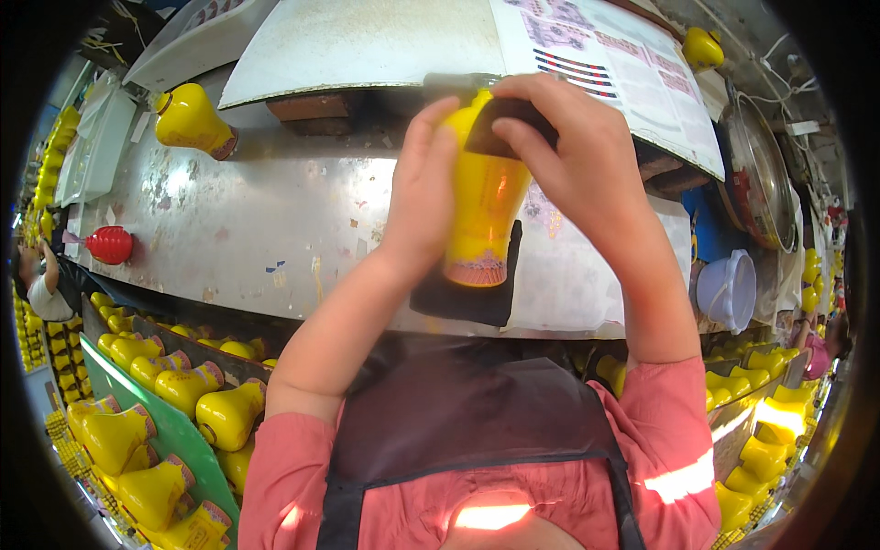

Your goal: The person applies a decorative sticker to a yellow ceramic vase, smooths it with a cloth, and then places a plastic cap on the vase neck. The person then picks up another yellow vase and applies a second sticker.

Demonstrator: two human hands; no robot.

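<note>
A glossy yellow vase [488, 202] with a patterned band round its base lies on a black cloth [477, 307] at the table's front edge, its neck pointing away from me. My left hand [423, 179] grips it along the left side, fingers up by the shoulder. Between the thumb and fingers of my right hand [579, 128] is a thin dark brown flat pad [490, 136], pressed against the vase's shoulder. Part of the neck is hidden behind that hand and pad.
Another yellow vase [194, 121] lies at the far left, near a red ribbed squeeze bottle [110, 245]. White boards [367, 46], one with printed sheets, stand raised at the back. A pale bucket [727, 291] sits at right. Racks of yellow vases [229, 412] flank me.
</note>
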